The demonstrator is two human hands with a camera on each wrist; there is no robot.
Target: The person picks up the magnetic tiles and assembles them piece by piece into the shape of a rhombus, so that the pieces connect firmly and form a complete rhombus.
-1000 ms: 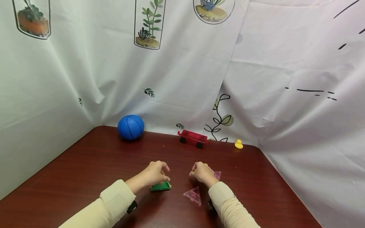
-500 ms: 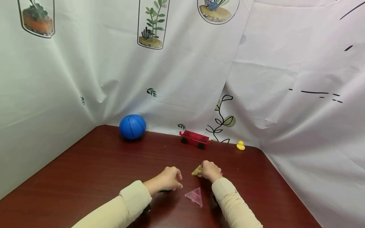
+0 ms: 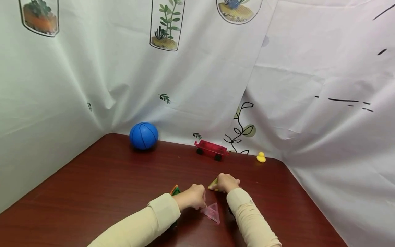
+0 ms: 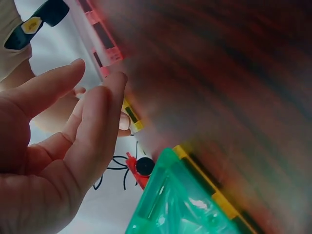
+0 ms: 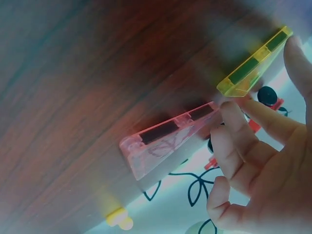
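Observation:
My left hand reaches to the left corner of a pink triangular magnetic tile lying on the table. Its thumb and fingers stand apart in the left wrist view, fingertips close by that tile's corner; contact is unclear. Beyond the left wrist are a green magnetic tile and an orange-yellow edged one against it, partly hidden in the head view. My right hand holds a yellow triangular magnetic tile low at the table, between thumb and fingers. Beside those fingers lies a second pink triangular tile, hidden in the head view.
At the back of the brown table are a blue ball, a red toy wagon with black wheels and a small yellow duck. White printed cloth hangs behind and at the sides.
My left hand has moved right, away from above the green tile to the near pink tile. My right hand has shifted slightly right, and the yellow tile now shows at its fingers.

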